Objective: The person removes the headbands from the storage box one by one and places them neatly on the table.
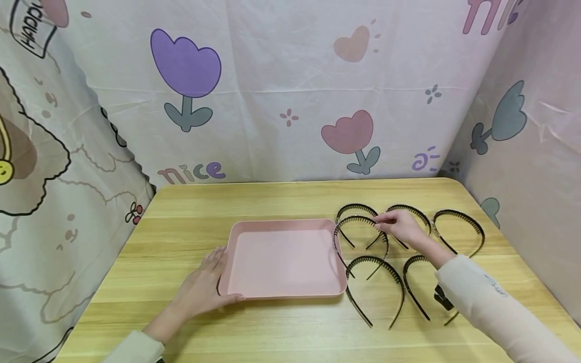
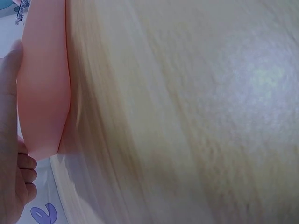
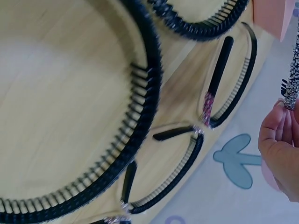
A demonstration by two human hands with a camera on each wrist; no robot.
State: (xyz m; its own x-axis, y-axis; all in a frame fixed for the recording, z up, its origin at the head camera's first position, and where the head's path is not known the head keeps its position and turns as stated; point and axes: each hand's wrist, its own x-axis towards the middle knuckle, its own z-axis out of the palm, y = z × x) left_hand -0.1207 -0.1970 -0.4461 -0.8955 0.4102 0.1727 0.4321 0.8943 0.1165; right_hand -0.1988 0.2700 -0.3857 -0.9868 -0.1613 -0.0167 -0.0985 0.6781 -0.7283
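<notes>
A black toothed headband (image 1: 358, 218), sparkly along one arm (image 3: 294, 65) in the right wrist view, is pinched by my right hand (image 1: 401, 229) at its right side. It stands upright beside the tray's right end, its two tips pointing down. My left hand (image 1: 204, 282) holds the pink tray (image 1: 283, 259) at its near left corner, the thumb along the front wall and the fingers at the left wall. Nothing lies in the tray. Another headband (image 1: 372, 258) is just in front of the held one, and one more (image 1: 356, 206) shows behind it.
More black headbands lie on the right of the wooden table (image 1: 172, 242): one at the back middle (image 1: 410, 207), one at the back right (image 1: 463, 214), and one partly under my right sleeve (image 1: 410, 260). A printed curtain (image 1: 272, 65) hangs behind and at both sides.
</notes>
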